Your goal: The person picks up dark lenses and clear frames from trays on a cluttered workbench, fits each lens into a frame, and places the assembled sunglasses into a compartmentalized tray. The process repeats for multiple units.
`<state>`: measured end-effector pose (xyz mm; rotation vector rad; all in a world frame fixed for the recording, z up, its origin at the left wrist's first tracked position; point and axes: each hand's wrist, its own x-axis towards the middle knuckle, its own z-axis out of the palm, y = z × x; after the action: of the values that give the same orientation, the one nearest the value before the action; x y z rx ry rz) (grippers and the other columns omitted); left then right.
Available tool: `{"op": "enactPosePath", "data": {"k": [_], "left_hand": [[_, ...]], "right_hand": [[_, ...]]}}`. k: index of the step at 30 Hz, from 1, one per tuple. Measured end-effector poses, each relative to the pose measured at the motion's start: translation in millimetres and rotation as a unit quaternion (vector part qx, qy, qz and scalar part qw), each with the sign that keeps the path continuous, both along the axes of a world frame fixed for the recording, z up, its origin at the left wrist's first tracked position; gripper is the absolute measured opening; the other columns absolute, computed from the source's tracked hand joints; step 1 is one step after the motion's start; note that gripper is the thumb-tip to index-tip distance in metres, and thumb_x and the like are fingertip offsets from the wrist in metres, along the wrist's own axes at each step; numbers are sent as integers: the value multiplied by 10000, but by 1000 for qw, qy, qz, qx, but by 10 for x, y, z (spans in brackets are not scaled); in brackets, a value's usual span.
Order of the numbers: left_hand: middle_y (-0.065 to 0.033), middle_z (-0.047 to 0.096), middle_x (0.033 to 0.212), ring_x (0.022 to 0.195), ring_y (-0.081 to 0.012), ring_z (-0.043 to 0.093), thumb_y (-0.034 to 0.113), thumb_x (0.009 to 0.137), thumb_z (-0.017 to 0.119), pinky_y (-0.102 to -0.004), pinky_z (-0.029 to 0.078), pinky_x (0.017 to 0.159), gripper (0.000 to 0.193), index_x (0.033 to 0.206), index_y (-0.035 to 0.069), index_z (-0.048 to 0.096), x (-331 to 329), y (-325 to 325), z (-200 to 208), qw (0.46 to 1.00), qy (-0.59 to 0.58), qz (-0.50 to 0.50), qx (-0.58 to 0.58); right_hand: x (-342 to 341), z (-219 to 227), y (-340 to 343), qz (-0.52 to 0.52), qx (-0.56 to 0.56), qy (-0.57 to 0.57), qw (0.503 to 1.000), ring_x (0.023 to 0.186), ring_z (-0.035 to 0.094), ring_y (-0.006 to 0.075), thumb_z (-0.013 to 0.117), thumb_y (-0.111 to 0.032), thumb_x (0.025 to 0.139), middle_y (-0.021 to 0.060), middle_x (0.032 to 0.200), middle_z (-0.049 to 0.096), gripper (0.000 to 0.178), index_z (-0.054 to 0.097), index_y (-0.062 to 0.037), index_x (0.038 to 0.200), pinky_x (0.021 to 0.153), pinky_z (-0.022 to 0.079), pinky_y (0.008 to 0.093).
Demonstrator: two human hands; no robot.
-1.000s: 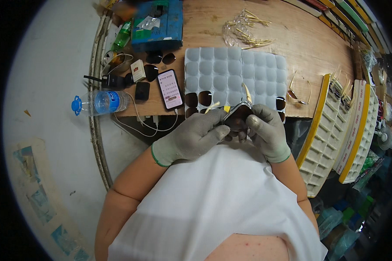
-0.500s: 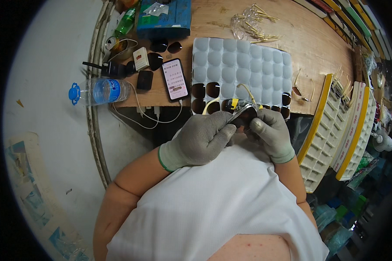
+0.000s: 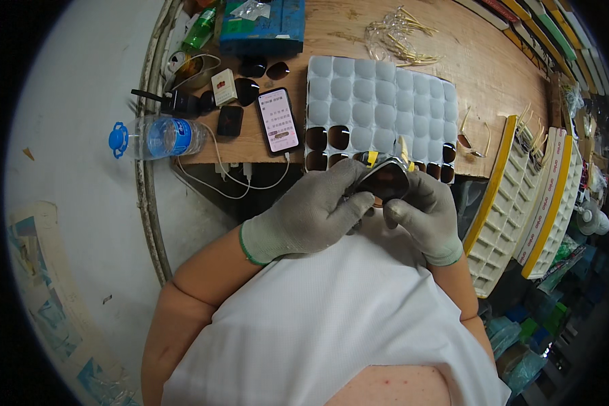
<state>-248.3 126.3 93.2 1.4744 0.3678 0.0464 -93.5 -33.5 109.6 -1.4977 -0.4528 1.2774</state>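
1. Gloved in grey, I hold a pair of sunglasses [image 3: 390,181] over my lap, just short of the near edge of the tabletop [image 3: 325,30], one dark lens turned up toward me.
2. My left hand [image 3: 309,212] is closed on the left end of the sunglasses, thumb and fingers pinching it. My right hand [image 3: 427,212] is curled at the other end, thumb near the lens's lower edge; I cannot tell whether its fingers are gripping or only resting there.
3. The step in hand, as I judge it, is close two-handed work on this one pair. A pale temple [image 3: 404,147] rises beyond the lens; my hands hide the rest of the frame.
4. Beyond my hands lies a grey dimpled tray [image 3: 363,91], with brown lenses [image 3: 339,137] in pockets at its near left corner and more dark lenses [image 3: 448,153] at its near right.
5. The next move, in my judgement, calls for a firm left pinch, light pressure from the right and fingertips kept off the lens face, where a smudge or scratch would show.
6. To the tray's left lies a lit phone [image 3: 278,122]; to its right, another pair of glasses [image 3: 477,150] rests, temples open, on the tabletop.
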Motion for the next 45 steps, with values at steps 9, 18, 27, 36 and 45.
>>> {"op": "enactPosePath", "data": {"k": [9,18,27,36,45], "left_hand": [[-175,695,775,629,-313,717,58,936,581,-378,576,584,375,1268,-94,492,-47,-96,-188,956,-100,55,270],[-145,704,794,663,-291,720,88,889,630,-368,577,624,300,1181,18,634,-80,181,-192,961,-71,-92,253],[-211,701,1129,1069,-419,657,121,883,551,-514,508,939,365,1238,44,582,24,809,-1938,861,312,176,361],[-229,646,1170,1120,-395,609,293,861,705,-468,482,992,387,1140,27,663,610,188,-1655,831,218,131,495],[-240,603,1201,1099,-381,617,353,834,780,-435,512,941,479,1105,-14,632,852,34,-1498,804,354,94,468]], "right_hand": [[-186,-245,144,-15,43,80,996,746,597,67,695,-184,978,17,887,673,270,646,32,1133,679,514,235],[104,-224,197,152,130,-422,884,1110,596,295,892,-156,686,178,1209,592,512,649,22,1100,1034,469,436],[473,-294,-76,141,118,-386,904,856,621,336,820,-102,688,159,826,634,231,660,15,806,939,471,457],[943,-268,-374,120,78,-331,933,817,599,312,768,-113,759,148,812,632,228,677,29,913,840,490,394],[916,-405,-400,1,138,-245,960,872,656,189,606,-12,930,189,1089,701,537,447,80,1435,870,535,307]]}}
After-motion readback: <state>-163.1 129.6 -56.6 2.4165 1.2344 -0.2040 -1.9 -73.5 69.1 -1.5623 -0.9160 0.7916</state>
